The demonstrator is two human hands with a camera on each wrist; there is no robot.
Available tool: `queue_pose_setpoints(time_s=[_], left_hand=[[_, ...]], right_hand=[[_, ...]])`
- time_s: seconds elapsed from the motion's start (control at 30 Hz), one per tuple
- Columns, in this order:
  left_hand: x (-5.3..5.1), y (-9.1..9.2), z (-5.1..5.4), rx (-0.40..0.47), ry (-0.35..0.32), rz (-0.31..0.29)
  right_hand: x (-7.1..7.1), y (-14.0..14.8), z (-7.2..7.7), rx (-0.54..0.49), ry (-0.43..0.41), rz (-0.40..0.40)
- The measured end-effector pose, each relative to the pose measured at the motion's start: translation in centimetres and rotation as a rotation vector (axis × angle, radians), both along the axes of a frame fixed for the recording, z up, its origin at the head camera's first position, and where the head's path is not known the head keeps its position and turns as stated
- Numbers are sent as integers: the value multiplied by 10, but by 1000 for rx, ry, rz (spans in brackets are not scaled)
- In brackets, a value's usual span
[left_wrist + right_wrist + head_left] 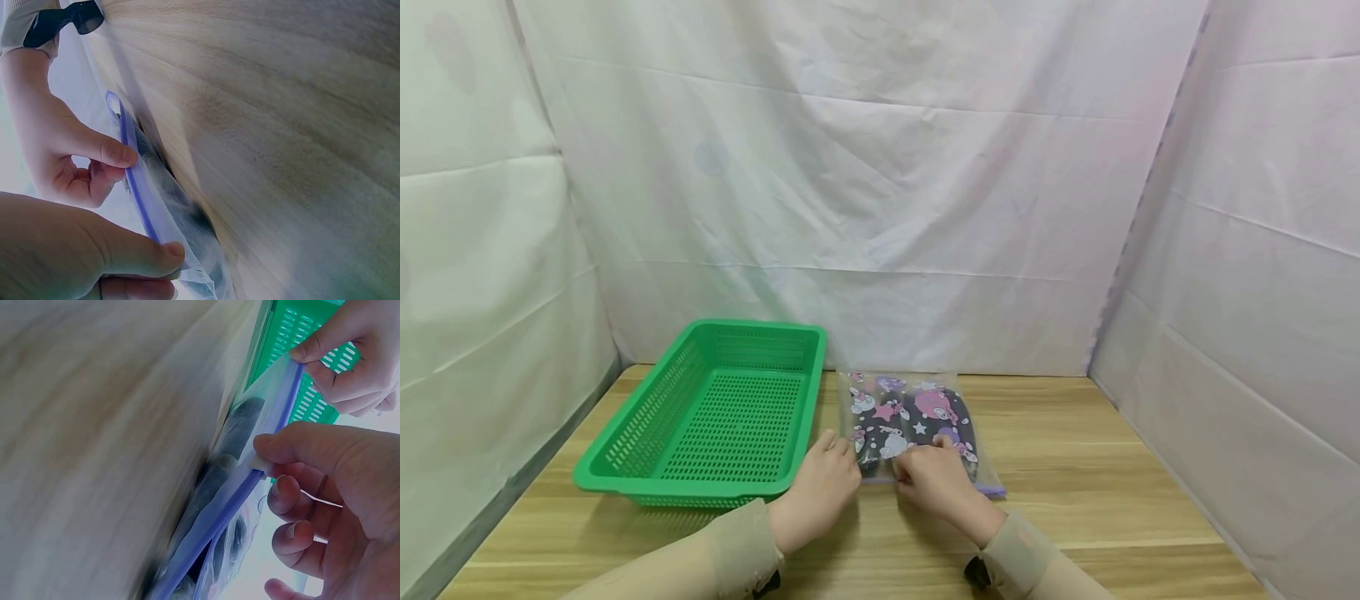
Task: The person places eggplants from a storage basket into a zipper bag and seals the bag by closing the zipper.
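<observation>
A clear zip bag with a purple zip edge lies flat on the table, its zip side toward me. Inside is folded dark cloth printed with pink, white and purple cartoon figures. My left hand pinches the bag's left front corner between thumb and fingers. Further right along the zip, my right hand pinches a whitish slider. In the right wrist view, the purple zip parts into two strips beyond that slider. The left wrist view shows both hands on the zip edge.
Left of the bag stands a green perforated plastic basket, close to my left hand. The wood-grain table extends to the right. White cloth hangs behind and on both sides. A dark strap sits at my right wrist.
</observation>
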State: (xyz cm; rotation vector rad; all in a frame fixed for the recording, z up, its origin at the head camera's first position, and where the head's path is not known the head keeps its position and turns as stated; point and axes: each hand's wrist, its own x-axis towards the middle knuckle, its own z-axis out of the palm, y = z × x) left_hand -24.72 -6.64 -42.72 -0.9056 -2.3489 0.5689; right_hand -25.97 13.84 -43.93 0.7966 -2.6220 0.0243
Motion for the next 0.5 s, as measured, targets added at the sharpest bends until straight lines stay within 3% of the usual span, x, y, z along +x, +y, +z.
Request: queue_pose_setpoints(time_s=[0.5], left_hand=[[-1, 0, -1, -4, 4, 8]], right_hand=[[0, 8, -3, -11, -6, -17]])
